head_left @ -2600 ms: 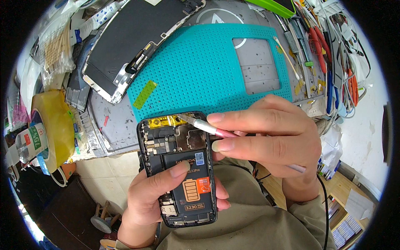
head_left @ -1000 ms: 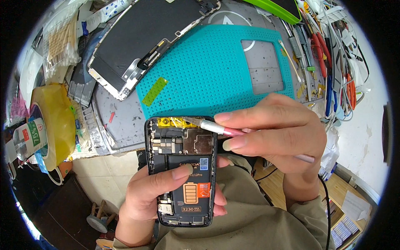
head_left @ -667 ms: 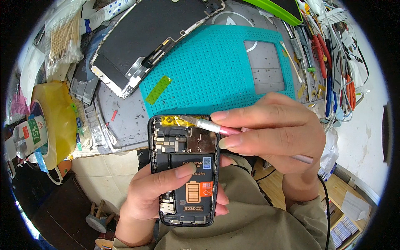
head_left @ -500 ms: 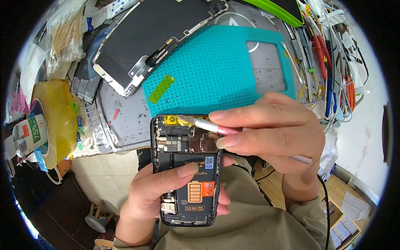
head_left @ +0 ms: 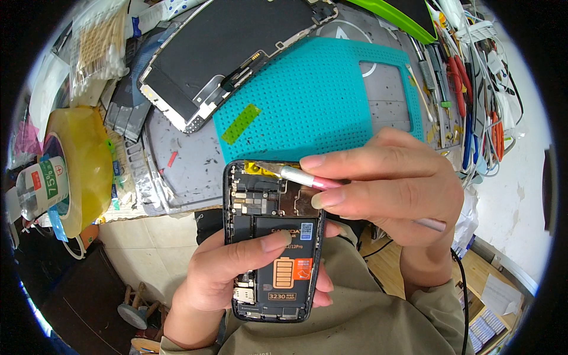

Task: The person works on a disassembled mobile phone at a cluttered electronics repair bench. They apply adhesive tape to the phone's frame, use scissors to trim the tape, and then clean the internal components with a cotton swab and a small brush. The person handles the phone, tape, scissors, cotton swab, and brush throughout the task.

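My left hand (head_left: 222, 269) grips an opened phone (head_left: 242, 228) from below, its thumb lying across the black battery (head_left: 284, 254) and its fingertips showing at the right edge. Inside the phone, circuit boards and metal plates lie bare above the battery. Between thumb and fingers, my right hand (head_left: 393, 189) pinches a craft knife (head_left: 299, 177) with a silver collar and pink handle. The blade's tip rests at a strip of yellow tape (head_left: 260, 168) along the phone's top edge. Whether the blade is under the tape or on it I cannot tell.
A detached phone screen assembly (head_left: 219, 53) lies at the back left, partly over a teal perforated mat (head_left: 313, 100). Tape rolls and an alcohol bottle (head_left: 44, 183) stand at the left. Pliers (head_left: 457, 77), tweezers and cables crowd the right side.
The phone and my left hand have shifted slightly right in the picture, as has the bench behind. The knife tip stays at the yellow tape, and both grips are unchanged.
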Demonstrator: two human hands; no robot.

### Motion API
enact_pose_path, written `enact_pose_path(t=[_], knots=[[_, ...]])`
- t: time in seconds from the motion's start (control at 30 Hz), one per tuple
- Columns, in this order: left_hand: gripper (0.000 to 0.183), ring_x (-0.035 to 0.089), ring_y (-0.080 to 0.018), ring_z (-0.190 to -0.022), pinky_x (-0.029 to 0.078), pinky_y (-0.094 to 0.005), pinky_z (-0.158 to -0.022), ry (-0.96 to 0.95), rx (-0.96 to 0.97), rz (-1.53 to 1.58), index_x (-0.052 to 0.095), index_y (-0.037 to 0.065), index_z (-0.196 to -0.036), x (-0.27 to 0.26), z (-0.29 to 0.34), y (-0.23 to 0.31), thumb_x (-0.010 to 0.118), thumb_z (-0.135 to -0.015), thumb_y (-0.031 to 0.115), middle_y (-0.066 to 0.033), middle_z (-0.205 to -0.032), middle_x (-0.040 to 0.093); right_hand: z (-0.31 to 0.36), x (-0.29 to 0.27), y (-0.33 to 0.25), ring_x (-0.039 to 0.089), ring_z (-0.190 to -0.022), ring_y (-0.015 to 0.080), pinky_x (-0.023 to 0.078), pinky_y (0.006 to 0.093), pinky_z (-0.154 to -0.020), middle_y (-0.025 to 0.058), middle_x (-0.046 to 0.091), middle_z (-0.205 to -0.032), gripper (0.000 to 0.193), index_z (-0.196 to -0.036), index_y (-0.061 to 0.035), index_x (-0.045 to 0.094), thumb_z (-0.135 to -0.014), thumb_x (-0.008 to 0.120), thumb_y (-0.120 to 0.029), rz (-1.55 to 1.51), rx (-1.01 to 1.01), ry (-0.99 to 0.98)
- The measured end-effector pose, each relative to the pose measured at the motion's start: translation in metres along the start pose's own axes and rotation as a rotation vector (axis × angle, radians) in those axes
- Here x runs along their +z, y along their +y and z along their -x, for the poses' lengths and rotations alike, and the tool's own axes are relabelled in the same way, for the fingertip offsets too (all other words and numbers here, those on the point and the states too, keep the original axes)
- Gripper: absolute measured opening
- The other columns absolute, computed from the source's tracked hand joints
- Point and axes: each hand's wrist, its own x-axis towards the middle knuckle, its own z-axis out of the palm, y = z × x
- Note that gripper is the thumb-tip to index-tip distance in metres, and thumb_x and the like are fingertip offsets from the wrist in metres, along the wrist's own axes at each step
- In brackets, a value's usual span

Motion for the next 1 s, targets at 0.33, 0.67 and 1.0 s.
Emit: enact_pose_path(t=[0.33, 0.67, 1.0], knots=[[0.059, 0.076, -0.0430, -0.097, 0.063, -0.0459, -0.087, 0.003, -0.001, -0.015, 0.048, -0.012, -0.144, -0.0005, -0.0007, 0.0000, 0.058, -0.101, 0.027, -0.0324, -0.105, 0.072, -0.0014, 0.0016, -0.0006, 0.071, -0.071, 0.0162, 0.045, 0.0277, -0.062, 0.0171, 0.079, -0.109, 0.015, -0.096, -0.0084, 0.081, -0.092, 0.070, -0.018, 0.014, 0.003, 0.004], [0.059, 0.076, -0.0416, -0.098, 0.063, -0.0448, -0.088, -0.001, -0.031, -0.019, 0.047, -0.012, -0.145, -0.0018, -0.0010, -0.0001, 0.057, -0.102, 0.027, -0.0318, -0.106, 0.072, -0.0017, 0.0050, 0.0003, 0.072, -0.072, 0.0170, 0.045, 0.0282, -0.063, 0.0166, 0.079, -0.108, 0.015, -0.095, -0.0087, 0.081, -0.089, 0.072, -0.019, 0.025, 0.004, 0.009], [0.060, 0.076, -0.0408, -0.099, 0.062, -0.0441, -0.089, -0.041, -0.031, 0.000, 0.047, -0.010, -0.146, -0.0036, -0.0013, 0.0003, 0.058, -0.102, 0.030, -0.0309, -0.107, 0.072, -0.0064, 0.0030, 0.0040, 0.069, -0.070, 0.0144, 0.043, 0.0281, -0.062, 0.0151, 0.079, -0.111, 0.016, -0.099, -0.0096, 0.081, -0.091, 0.070, -0.018, 0.040, -0.029, -0.050]])
